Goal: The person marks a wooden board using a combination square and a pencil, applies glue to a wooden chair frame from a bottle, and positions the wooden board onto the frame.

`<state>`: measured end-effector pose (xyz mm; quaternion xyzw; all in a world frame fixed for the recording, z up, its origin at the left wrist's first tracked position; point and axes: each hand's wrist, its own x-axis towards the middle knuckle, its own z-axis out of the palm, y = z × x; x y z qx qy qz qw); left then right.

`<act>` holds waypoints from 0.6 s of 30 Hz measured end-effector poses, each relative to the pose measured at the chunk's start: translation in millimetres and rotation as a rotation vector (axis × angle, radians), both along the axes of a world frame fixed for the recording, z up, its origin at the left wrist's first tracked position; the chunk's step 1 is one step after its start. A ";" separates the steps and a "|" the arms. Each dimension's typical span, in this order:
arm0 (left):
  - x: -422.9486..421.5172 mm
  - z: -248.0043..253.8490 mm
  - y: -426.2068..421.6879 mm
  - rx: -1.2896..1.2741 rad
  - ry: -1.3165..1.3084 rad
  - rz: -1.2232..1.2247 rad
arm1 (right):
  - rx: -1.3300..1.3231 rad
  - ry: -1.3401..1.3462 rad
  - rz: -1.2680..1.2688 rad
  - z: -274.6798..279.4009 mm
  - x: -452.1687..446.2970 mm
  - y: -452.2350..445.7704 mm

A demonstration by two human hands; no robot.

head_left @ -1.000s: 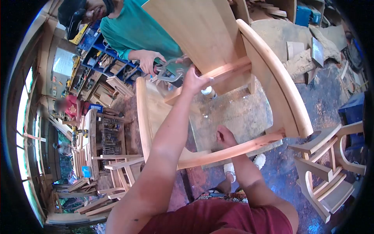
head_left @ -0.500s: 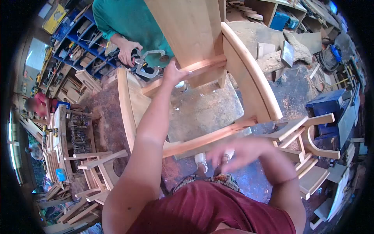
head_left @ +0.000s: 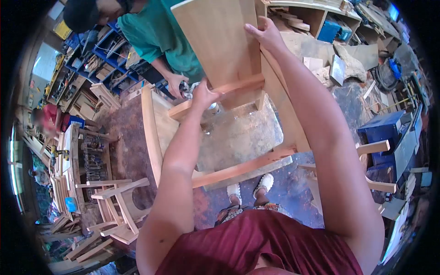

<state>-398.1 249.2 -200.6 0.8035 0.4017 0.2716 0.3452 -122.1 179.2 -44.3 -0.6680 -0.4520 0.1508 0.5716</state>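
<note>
A pale wooden chair frame stands before me, with a broad upright board (head_left: 220, 36), a cross rail (head_left: 245, 84), a front rail (head_left: 238, 172) and curved sides. My left hand (head_left: 206, 95) is wrapped over the cross rail left of the board. At the board's right edge, beside the top of the right curved side (head_left: 295, 130), my right hand (head_left: 269, 37) grips with its thumb on the board's face; its other fingers are partly hidden. Across the frame, a co-worker's hand (head_left: 176, 85) holds a metal clamp (head_left: 187, 90), partly hidden by my left hand.
The co-worker in a green shirt (head_left: 158, 34) leans in at the far left. Smaller wooden frames stand on the left (head_left: 119, 201) and right, the right one partly behind my arm. A blue box (head_left: 382, 126) sits at the right. Another person (head_left: 52, 119) is farther left.
My right hand has moved up from near the front rail to the board's right edge. My left hand stays on the cross rail. The co-worker has leaned in, and the clamp is lower.
</note>
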 end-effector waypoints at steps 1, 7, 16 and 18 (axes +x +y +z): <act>0.0 7.4 -2.5 0.031 0.064 0.007 | 0.017 0.021 0.048 2.2 0.0 3.0; 1.3 15.5 -6.5 0.045 0.154 0.053 | 0.023 -0.141 0.075 -6.9 -9.1 10.2; 6.4 35.9 -23.5 0.008 0.086 0.035 | -0.006 -0.148 0.166 -10.8 3.6 16.8; 6.6 28.3 -17.3 -0.001 0.048 0.009 | -0.008 -0.085 0.225 -6.1 7.2 12.8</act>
